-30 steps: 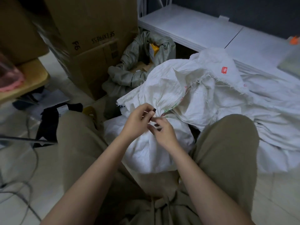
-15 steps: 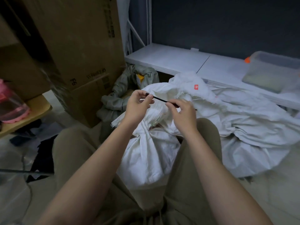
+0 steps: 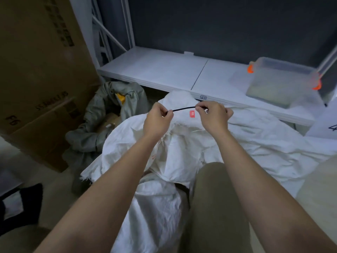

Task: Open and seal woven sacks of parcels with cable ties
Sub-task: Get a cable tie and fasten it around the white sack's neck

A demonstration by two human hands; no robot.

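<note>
Black and thin, the cable tie (image 3: 183, 108) shows only as a short span between the two hands; its ends are hidden inside the fingers, and motion blur softens it. Both forearms reach far forward over the white woven sack (image 3: 182, 152), which lies crumpled between the knees, its mouth hard to make out. Left hand (image 3: 156, 121) pinches the tie's left end with curled fingers; right hand (image 3: 214, 115) pinches the right end, holding the tie above the sack's far edge near a red label (image 3: 192, 113).
</note>
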